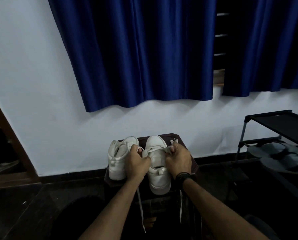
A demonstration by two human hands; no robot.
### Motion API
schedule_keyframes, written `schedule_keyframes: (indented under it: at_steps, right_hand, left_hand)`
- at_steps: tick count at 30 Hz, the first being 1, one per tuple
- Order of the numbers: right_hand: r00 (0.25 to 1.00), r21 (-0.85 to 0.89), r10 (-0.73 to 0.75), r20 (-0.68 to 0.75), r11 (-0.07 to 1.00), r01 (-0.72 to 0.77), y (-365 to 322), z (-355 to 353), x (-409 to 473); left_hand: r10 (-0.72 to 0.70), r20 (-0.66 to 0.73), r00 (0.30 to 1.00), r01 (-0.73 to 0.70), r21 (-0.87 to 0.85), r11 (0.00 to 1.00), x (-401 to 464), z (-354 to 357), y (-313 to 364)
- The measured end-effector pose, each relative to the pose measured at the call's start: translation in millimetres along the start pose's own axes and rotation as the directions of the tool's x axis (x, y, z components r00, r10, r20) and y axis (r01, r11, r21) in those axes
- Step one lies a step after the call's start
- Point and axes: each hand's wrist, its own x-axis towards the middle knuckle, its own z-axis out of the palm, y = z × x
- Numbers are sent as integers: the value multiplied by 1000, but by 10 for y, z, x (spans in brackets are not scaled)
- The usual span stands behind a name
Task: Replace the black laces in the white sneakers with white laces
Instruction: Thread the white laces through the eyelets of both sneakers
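Two white sneakers stand side by side on a small dark stool, heels toward me. The left sneaker is partly behind my left hand. A white lace crosses the upper eyelets of the right sneaker. My left hand pinches the lace at the shoe's left side, and my right hand pinches it at the right side. Two loose lace ends hang down below my wrists in front of the stool. No black lace is visible.
A white wall and blue curtains rise behind the stool. A black shoe rack with grey sandals stands at the right. A wooden door frame is at the left. The floor is dark.
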Motion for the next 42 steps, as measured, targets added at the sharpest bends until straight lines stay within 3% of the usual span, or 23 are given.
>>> schedule_keyframes:
  at_steps: [2,5,8,12,15,18,22,28,30,34,38,42]
  right_hand:
    - [998,-43,41,43,998,-39,-62,-49,0]
    - [991,-77,95,93,993,-88,-119,-81,17]
    - [983,-86,128,132,989,-118,-148,-81,44]
    - [975,-54,177,138,984,-171,-146,-40,78]
    - [981,-11,181,65,983,-181,-117,17,78]
    - [995,-171,103,-8,980,-103,-95,67,66]
    - [998,-337,-68,10,939,67,-81,106,13]
    - [990,-256,-22,139,965,58,-39,126,20]
    - [993,-297,-42,109,952,73,-44,145,45]
    - [985,-342,-164,55,924,173,-30,168,42]
    - [941,-343,-340,11,882,322,-5,137,121]
    - [939,-217,-341,39,914,342,-82,11,157]
  left_hand:
    - [9,120,993,-23,112,993,92,-106,83]
    - [-107,283,953,34,249,968,299,-261,254]
    - [-196,372,907,120,218,969,481,-413,449]
    - [-313,411,856,325,42,945,671,-602,681]
    - [-320,384,866,361,-35,932,742,-665,817]
    - [-309,353,883,376,-139,916,763,-665,911]
    - [-241,315,918,322,-236,917,778,-603,1100]
    - [-195,454,870,258,-81,963,638,-508,1124]
    - [-242,540,806,387,-171,906,603,-523,1147]
    - [-265,659,704,624,-395,674,570,-572,1361]
    - [-266,622,737,641,-517,568,489,-589,1566]
    - [-271,567,778,613,-590,526,482,-582,1608]
